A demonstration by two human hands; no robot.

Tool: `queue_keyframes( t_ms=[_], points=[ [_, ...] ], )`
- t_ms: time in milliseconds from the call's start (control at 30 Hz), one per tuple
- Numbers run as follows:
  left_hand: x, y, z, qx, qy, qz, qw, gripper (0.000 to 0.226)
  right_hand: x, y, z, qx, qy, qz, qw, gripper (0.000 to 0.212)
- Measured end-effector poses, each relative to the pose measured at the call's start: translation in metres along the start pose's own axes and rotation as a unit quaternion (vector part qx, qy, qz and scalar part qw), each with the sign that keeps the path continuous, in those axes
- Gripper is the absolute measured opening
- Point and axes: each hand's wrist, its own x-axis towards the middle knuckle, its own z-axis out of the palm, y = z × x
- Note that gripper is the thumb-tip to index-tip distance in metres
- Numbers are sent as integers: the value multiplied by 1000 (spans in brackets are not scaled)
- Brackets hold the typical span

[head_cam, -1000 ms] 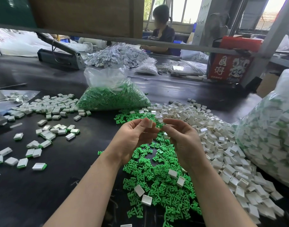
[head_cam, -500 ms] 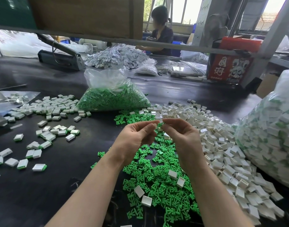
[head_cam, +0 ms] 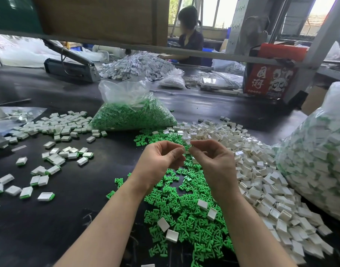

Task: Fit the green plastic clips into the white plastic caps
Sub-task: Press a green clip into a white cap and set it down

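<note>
At centre frame, above a dark tabletop [head_cam: 72, 218], a person's left hand [head_cam: 159, 160] and right hand [head_cam: 213, 160] meet fingertip to fingertip, fingers curled narrow and pinching a small white plastic cap with a green plastic clip [head_cam: 187, 147] between them; its long axis cannot be told. Below lies a heap of loose green plastic clips [head_cam: 186, 218], four white caps on it; at right, a pile of white plastic caps [head_cam: 261, 180], too many to count.

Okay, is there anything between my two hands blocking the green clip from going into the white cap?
Nothing visible. The left hand and right hand meet fingertip to fingertip above the loose green clips, with the pinched pieces mostly hidden.
</note>
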Motion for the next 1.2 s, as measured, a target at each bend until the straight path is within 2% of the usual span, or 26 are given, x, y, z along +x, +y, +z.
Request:
queue_keyframes(
  t_ms=[567,667,733,867,1000,1100,1200],
  points=[
    [2,-4,1,30,9,40,999,6,1,4,-2,30,-30,9,999,9],
    [3,-7,-1,44,-14,12,999,13,1,6,-4,25,-37,7,999,10],
    [3,-9,-4,90,-48,-9,995,21,1,6,-4,28,-44,7,999,10],
    [0,-9,-4,104,-100,2,990,29,2,7,-5,29,-62,14,998,11],
    [0,-6,-3,79,-96,21,992,31,3,10,-3,-53,-112,60,990,12],
    [-1,-7,-1,95,-106,20,990,33,2,14,2,-145,-146,48,977,29],
    [-2,-7,1,109,-104,12,989,32,0,12,5,-177,-143,17,974,37]
  ],
)
